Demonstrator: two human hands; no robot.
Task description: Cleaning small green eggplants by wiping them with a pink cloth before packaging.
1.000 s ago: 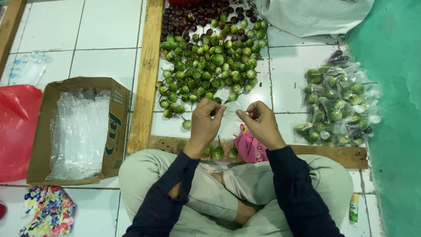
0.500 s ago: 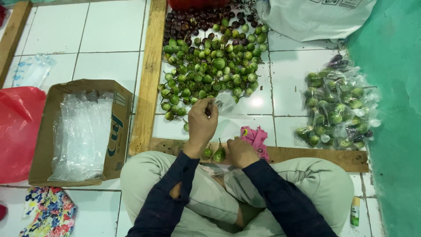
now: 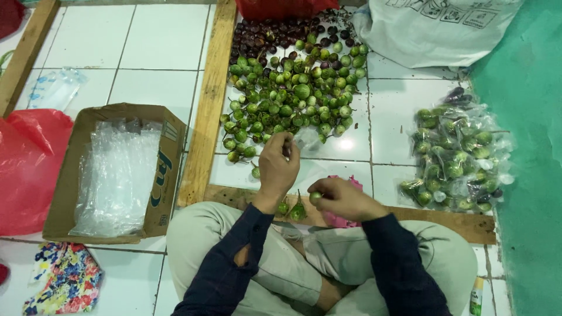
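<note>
I sit cross-legged on a white tiled floor. A heap of small round green eggplants (image 3: pixel 293 93) lies ahead of me, with dark purple ones (image 3: pixel 275 34) at its far side. My left hand (image 3: pixel 278 167) is raised near the heap's near edge, its fingers pinched on the top of a thin clear plastic bag (image 3: pixel 307 140). My right hand (image 3: pixel 345 199) is lower, just above my knees, and holds one small green eggplant (image 3: pixel 316 198) at its fingertips. A couple of green eggplants (image 3: pixel 293 209) lie on the wooden plank by my knees.
A cardboard box (image 3: pixel 170 169) of clear plastic bags stands at my left, beside a red plastic bag (image 3: pixel 26 169). Filled clear bags of green eggplants (image 3: pixel 456 158) lie at the right. A wooden frame (image 3: pixel 205 105) borders the heap. A white sack (image 3: pixel 433 29) sits behind; a pink cloth (image 3: pixel 339 219) lies under my right hand.
Both hands were pinched together at the bag a second ago. My right hand has since dropped toward my knees and now holds a green eggplant; my left hand stays up at the bag.
</note>
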